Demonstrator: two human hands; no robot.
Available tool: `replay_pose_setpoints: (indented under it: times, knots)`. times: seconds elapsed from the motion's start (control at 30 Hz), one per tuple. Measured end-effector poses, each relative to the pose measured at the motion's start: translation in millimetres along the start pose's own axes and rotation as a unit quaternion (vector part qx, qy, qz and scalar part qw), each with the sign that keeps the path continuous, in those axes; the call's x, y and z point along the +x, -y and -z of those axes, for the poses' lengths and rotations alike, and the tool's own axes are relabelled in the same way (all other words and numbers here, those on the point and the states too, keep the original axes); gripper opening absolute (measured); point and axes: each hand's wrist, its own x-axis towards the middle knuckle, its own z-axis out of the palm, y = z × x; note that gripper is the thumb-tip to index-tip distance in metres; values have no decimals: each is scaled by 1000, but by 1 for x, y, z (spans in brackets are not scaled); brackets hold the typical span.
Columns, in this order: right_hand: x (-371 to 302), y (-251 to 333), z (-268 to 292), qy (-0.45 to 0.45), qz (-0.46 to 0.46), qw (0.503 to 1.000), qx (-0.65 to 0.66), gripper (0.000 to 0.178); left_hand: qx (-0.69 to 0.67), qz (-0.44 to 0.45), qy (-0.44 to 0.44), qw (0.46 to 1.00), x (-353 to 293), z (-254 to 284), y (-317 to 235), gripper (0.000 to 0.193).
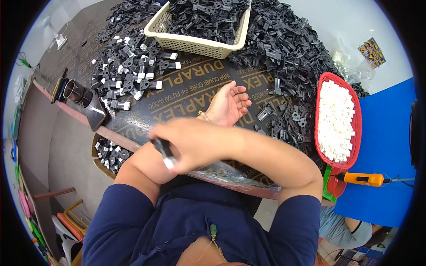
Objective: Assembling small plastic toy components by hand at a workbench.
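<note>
My arms are crossed over the dark board. My left hand (pixel 228 104) lies palm up with its fingers loosely curled and apart, and nothing shows in it. Passing over my left forearm, my right hand (pixel 186 148) grips a black plastic part with a white end (pixel 165 153), smeared by motion. Ahead and to the left of my left hand spreads a pile of black parts with white ends (pixel 137 71). Several plain black plastic parts (pixel 288 117) lie to its right. A box of parts (pixel 113 155) sits below the table's edge at the left.
A cream basket (pixel 191 45) of black parts stands at the back beside a large black heap (pixel 284 40). On the right are a red basket (pixel 316 119) of small white pieces and an orange electric screwdriver (pixel 364 179). A phone (pixel 96 113) lies at the left edge. Another person's sleeve (pixel 339 228) shows lower right.
</note>
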Motion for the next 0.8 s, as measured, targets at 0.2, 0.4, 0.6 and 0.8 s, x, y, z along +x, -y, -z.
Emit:
replay_pose_setpoints:
  times: [0.2, 0.4, 0.6, 0.8]
  knots:
    - [62, -28, 50, -408, 123, 890, -163, 84, -30, 35, 41, 998, 12, 27, -12, 31]
    - [-51, -72, 80, -347, -227, 840, -349, 17, 148, -115, -11, 982, -6, -8, 7, 26]
    - [-185, -137, 69, -203, -461, 760, -410, 38, 440, -152, 52, 883, -17, -24, 27, 19]
    - [-186, -90, 54, -411, -300, 853, -121, 25, 604, -209, 92, 764, -12, -9, 34, 34]
